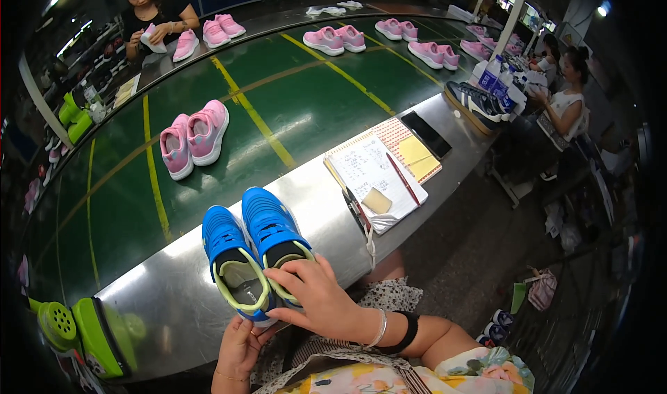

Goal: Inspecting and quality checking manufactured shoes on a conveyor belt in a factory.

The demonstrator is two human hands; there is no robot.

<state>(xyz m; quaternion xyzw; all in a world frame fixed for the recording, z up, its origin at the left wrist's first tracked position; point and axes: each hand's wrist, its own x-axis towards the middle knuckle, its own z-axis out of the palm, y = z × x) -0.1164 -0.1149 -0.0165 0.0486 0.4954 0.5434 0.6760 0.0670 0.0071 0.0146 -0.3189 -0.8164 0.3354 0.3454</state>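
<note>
A pair of blue children's shoes with lime-green collar linings stands side by side at the near edge of the metal ledge, toes pointing away from me. My right hand (319,300) grips the heel end of the right blue shoe (272,220), its fingers over the collar and its thumb reaching toward the other heel. At the back of the left blue shoe (226,238), my left hand (240,345) has its fingers closed at the lower heel; the fingertips are partly hidden. A dark insole shows inside the left shoe.
Beyond the metal ledge (174,290), a green conveyor belt (278,102) carries several pairs of pink shoes (195,138). Right of me lie a notebook (375,175), pen and phone (426,134). A lime-green device (97,335) stands left. Co-workers (156,19) sit across and farther right.
</note>
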